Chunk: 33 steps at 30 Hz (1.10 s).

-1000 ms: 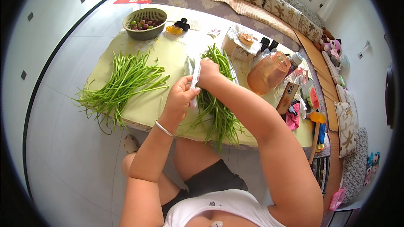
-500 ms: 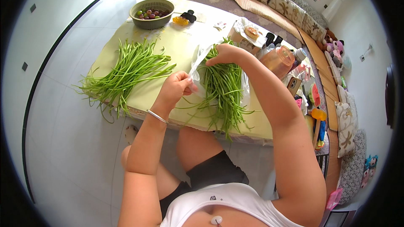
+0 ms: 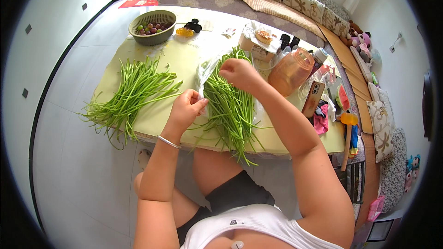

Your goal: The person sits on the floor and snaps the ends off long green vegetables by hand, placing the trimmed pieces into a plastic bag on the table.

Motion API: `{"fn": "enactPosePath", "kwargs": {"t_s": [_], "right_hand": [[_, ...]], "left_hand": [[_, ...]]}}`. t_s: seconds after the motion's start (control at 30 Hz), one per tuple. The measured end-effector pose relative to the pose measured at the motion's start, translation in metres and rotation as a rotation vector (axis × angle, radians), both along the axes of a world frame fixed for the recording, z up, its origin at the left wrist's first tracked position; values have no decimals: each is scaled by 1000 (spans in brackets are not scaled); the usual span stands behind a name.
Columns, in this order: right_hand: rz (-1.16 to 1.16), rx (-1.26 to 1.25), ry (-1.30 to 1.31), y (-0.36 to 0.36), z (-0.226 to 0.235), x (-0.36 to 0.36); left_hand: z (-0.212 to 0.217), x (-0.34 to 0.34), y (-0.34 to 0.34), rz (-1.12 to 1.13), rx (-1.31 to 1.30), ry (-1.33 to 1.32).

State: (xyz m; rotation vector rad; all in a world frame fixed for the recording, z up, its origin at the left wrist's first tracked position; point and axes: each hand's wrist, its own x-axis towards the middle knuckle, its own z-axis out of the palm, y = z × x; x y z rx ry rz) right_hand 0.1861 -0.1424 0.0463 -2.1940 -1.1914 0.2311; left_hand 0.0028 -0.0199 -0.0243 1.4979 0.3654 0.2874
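Observation:
Two heaps of long green vegetable stems lie on the table. The right heap [image 3: 230, 110] rests on a thin white plastic bag [image 3: 206, 74], its loose ends drooping over the near table edge. My left hand [image 3: 185, 109], with a silver bangle on its wrist, is closed, pinching the bag's edge at that heap's left side. Over the heap's upper part, my right hand [image 3: 240, 73] is closed with curled fingers; what it holds, if anything, is hidden. The left heap [image 3: 134, 94] lies apart from both hands.
A green colander [image 3: 152, 39] of grapes stands at the far left, beside a black hair clip [image 3: 194, 25]. On the right are a box with a pastry [image 3: 264, 37], an orange plastic jug [image 3: 291, 74], a phone [image 3: 314, 97] and a mallet [image 3: 349, 131]. A sofa [image 3: 258, 7] lines the back.
My right hand has drawn down and toward me over the right heap, its fingers curling closed. My left hand still pinches the bag. The whole view has shifted slightly.

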Motion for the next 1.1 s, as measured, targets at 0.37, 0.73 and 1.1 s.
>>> {"fn": "enactPosePath", "kwargs": {"t_s": [0.37,0.73,1.1], "right_hand": [[-11,34,-271,-140,-48,-28],[50,7,-194,-143,-35,-35],[188,356,56,-31,-21,-54]], "left_hand": [[-14,3,-9,-171,240,160],[16,-3,-7,-110,227,203],[47,-25,9,-138,592,219]]}}
